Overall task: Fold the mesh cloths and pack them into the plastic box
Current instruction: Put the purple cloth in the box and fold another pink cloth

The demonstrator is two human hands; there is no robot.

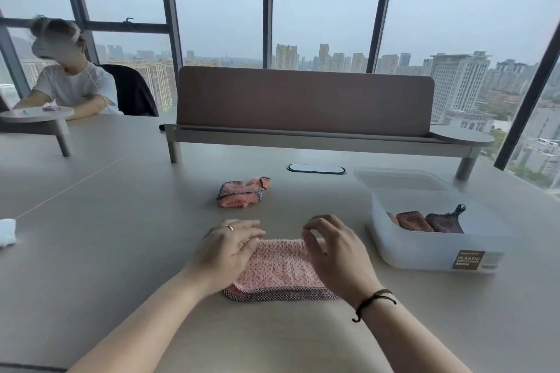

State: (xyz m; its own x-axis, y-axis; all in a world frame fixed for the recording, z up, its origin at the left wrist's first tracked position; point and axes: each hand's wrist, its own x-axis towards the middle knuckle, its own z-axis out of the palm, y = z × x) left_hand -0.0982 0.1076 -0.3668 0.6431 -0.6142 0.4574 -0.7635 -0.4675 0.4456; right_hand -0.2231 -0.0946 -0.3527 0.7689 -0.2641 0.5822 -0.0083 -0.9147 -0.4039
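The left hand (229, 247) covers the left end of the pink cloth (280, 271), and the right hand (335, 247) hides its right far corner, so what the fingertips touch there cannot be told. Both forearms run out at the bottom edge. In the box (436, 247) the frosted front wall blurs the lower parts of the folded cloths (424, 221); their number is unclear. The label (468, 259) has small print too fine to read. A white thing (6, 232) at the counter's left edge is cut off. The seated person's face is blurred.
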